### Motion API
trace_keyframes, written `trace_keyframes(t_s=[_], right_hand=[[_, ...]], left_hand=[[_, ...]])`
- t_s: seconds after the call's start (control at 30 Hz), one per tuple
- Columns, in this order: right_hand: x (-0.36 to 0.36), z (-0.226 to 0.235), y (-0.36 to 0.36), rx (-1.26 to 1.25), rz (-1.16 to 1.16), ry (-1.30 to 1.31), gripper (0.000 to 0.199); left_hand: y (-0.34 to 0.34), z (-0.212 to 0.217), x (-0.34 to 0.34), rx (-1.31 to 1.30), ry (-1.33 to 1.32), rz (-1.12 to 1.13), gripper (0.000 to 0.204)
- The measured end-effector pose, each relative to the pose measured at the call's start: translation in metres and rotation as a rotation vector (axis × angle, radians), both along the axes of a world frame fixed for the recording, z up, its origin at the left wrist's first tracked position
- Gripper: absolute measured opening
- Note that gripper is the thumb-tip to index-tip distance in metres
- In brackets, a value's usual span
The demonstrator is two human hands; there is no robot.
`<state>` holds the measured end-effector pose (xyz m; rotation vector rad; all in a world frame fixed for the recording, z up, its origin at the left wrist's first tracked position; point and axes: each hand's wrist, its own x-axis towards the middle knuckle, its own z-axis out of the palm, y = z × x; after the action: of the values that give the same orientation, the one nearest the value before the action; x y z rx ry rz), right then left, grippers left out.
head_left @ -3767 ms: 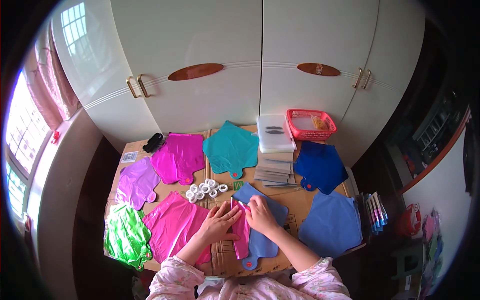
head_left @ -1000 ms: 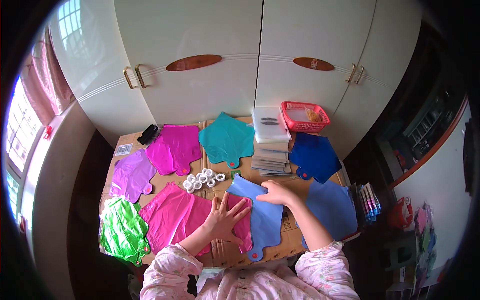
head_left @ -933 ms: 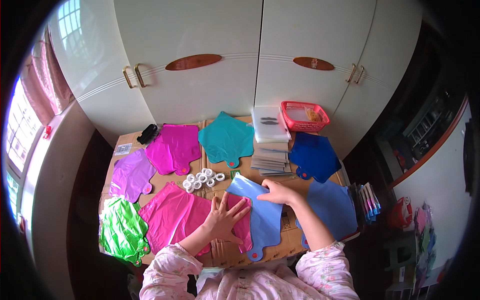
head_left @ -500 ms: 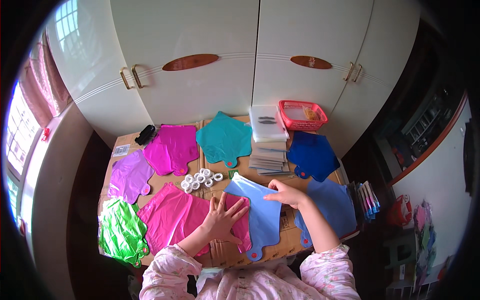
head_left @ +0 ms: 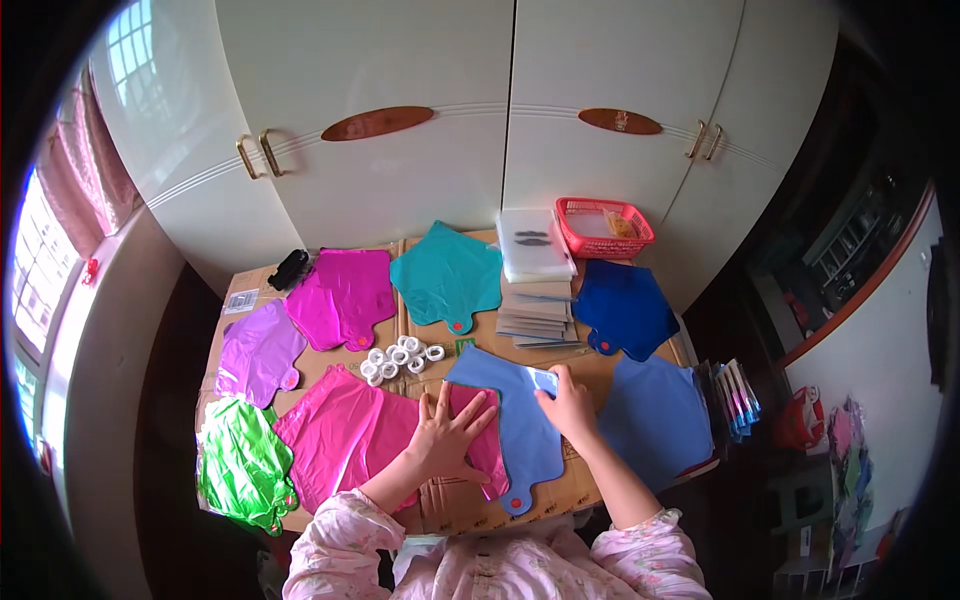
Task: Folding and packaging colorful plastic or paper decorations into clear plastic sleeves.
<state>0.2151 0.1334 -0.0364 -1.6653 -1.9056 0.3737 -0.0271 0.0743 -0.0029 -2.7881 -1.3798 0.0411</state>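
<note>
On the cardboard-covered table, my left hand (head_left: 447, 440) lies flat with its fingers spread over a folded pink foil balloon (head_left: 490, 455). That pink piece rests on the left part of a light blue foil balloon (head_left: 530, 440), whose tail with a red dot points toward me. My right hand (head_left: 572, 405) is closed at the blue balloon's upper right edge, its fingers pinching a turned-over, shiny corner. Left of my left hand spreads a larger pink foil balloon (head_left: 345, 435). Several small white rolls (head_left: 395, 360) lie in a cluster beyond it.
Flat foil balloons surround the work: green (head_left: 240, 465), lilac (head_left: 260, 355), magenta (head_left: 345, 295), teal (head_left: 447, 280), dark blue (head_left: 630, 310) and another light blue (head_left: 655, 420). At the back are clear plastic sleeves (head_left: 535, 255), grey cards (head_left: 535, 315) and a red basket (head_left: 570, 235).
My right hand has moved slightly down and right, and the blue balloon's far corner has folded over toward it. My left hand stays in place.
</note>
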Motion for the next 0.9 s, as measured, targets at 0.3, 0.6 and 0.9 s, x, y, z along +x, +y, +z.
trace_keyframes(t_s=[0.3,0.6,0.9], right_hand=[[-0.004,0.01,-0.059,-0.025,0.099,-0.093,0.025],[-0.042,0.021,-0.095,0.021,0.347,0.039,0.067],[-0.056,0.008,-0.095,0.175,0.392,-0.232,0.047]], left_hand=[[0.0,-0.001,-0.001,0.003,-0.01,0.008,0.117],[0.002,-0.001,0.0,-0.082,0.087,0.026,0.114],[0.002,-0.011,-0.004,-0.049,-0.021,0.006,0.107]])
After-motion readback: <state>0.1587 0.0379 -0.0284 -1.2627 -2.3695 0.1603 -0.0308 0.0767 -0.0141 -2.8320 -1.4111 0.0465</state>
